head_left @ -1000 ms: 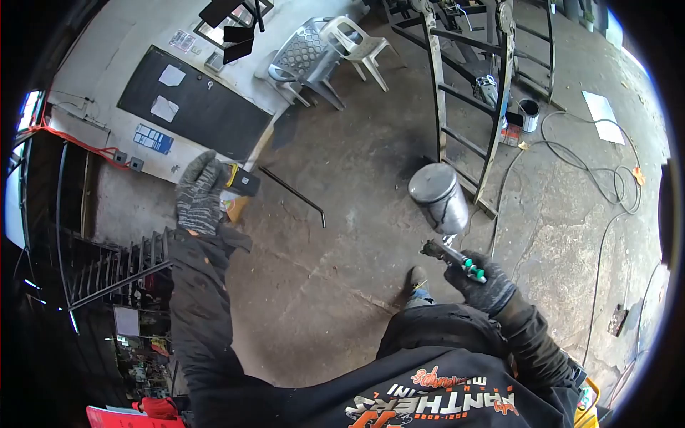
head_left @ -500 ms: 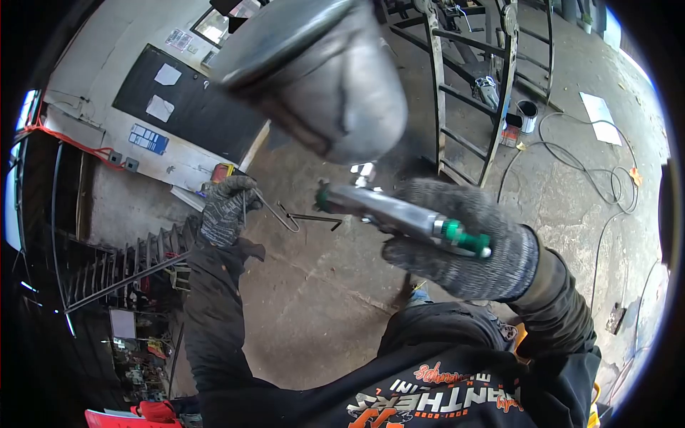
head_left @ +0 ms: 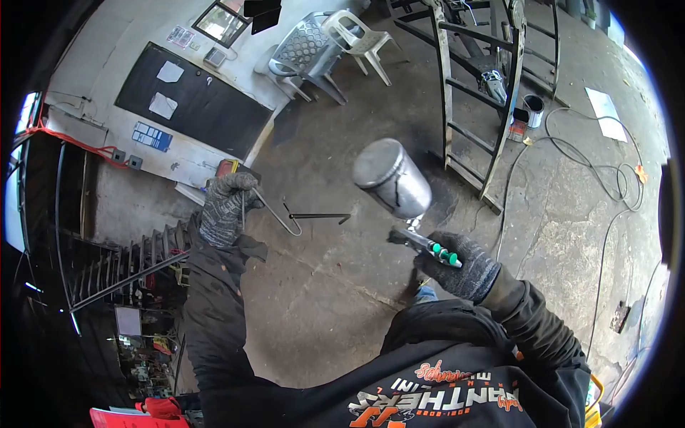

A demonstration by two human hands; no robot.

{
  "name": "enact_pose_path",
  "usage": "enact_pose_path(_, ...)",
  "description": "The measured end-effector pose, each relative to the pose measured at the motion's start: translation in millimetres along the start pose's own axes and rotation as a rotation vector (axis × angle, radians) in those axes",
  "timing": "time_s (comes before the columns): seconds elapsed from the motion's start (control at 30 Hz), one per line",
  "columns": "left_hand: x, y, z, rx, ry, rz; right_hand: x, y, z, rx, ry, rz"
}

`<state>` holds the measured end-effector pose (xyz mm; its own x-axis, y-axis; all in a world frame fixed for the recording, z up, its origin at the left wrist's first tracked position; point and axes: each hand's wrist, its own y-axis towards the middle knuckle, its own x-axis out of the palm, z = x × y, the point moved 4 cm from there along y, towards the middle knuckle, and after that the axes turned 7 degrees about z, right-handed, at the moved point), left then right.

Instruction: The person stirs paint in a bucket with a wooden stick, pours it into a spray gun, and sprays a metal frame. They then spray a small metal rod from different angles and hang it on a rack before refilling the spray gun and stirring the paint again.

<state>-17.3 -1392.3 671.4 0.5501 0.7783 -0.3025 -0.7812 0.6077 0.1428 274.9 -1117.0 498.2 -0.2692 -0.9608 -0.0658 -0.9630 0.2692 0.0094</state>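
My right hand [head_left: 464, 267], in a grey knit glove, is wrapped round the handle of a spray gun [head_left: 421, 242] with green knobs at its rear. A round silver paint cup [head_left: 394, 182] sits on top of the gun, tilted, with its lid toward the upper left. Out to the left, my gloved left hand [head_left: 227, 203] is closed on a bent metal wire hook [head_left: 275, 212] that curves down to the right. Beside the hook's curved end, a thin dark metal bar [head_left: 317, 216] with short bent ends shows against the floor.
A black ladder-like metal frame [head_left: 474, 107] stands ahead on the right, with an open paint can [head_left: 533, 110] by its foot. A hose [head_left: 564, 146] loops over the concrete floor. Two plastic chairs [head_left: 310, 57] stand by the wall, near a dark door [head_left: 200, 100].
My right hand has drawn the spray gun down and away from the camera, so the cup looks much smaller and the chairs show. My left hand is nearly still with the hook.
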Motion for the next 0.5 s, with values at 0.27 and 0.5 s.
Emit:
enact_pose_path(0.27,-10,-3,-11,-0.015,-0.009,-0.044,9,-17,-16,0.15,0.176,-0.042)
enact_pose_path(0.5,-4,-5,-8,0.047,0.095,-0.054,5,-24,-109,-0.366,-0.061,-0.112)
